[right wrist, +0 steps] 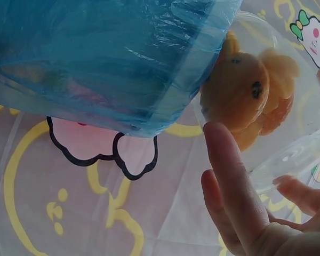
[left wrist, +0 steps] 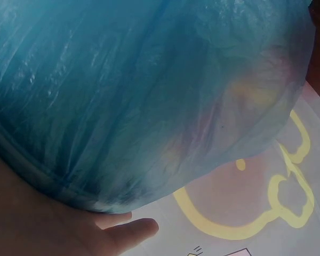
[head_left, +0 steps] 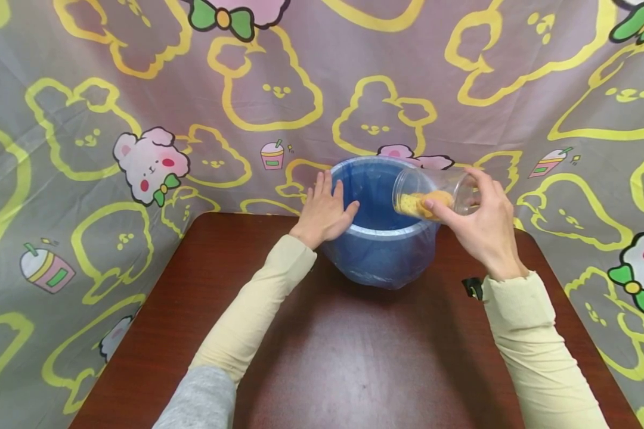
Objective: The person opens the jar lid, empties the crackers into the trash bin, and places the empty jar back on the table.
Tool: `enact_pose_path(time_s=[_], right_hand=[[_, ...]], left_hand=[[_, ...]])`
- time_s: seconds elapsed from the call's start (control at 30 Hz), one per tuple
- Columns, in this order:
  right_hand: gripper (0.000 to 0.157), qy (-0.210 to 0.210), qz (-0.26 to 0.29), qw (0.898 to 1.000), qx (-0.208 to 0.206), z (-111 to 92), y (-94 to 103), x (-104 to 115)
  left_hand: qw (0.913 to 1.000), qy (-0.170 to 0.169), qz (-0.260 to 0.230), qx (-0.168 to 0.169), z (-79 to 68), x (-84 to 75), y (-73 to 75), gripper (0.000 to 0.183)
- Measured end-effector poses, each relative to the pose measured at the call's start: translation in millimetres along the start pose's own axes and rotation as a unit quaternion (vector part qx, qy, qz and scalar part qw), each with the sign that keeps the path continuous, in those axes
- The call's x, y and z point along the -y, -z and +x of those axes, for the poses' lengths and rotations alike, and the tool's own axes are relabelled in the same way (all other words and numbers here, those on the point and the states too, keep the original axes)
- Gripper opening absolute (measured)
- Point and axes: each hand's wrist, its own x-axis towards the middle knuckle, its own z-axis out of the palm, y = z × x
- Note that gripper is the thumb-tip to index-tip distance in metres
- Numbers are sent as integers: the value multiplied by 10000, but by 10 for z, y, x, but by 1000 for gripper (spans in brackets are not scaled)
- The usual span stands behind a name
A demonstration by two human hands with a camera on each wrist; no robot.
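A blue bin (head_left: 381,256) lined with a thin plastic bag stands at the table's back. My left hand (head_left: 324,211) rests against its left rim, fingers extended; in the left wrist view, some fingertips (left wrist: 138,230) show below the bag. With my right hand (head_left: 485,223) I grip a clear plastic cup (head_left: 434,180), tilted on its side with its mouth over the bin's right rim. Inside the cup lie yellow-orange pieces (head_left: 410,204) that look like small cakes or biscuits. One round piece (right wrist: 237,93) has dark spots in the right wrist view.
The brown table (head_left: 386,357) runs toward me, its back edge near the bin. A grey curtain (head_left: 311,65) with yellow cartoon outlines hangs behind and on both sides. A small black item (head_left: 472,288) shows beside my right cuff.
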Motion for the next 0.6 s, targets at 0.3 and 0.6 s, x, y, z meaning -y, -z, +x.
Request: enact_pose_path(time_s=[0.3, 0.6], right_hand=[[81, 234, -8, 9997, -2, 2, -6, -15], [83, 450, 99, 9989, -10, 1, -11, -17]], left_hand=[[10000, 12, -47, 12, 1, -5, 1, 76], [10000, -1, -54, 13, -6, 0, 3, 75]])
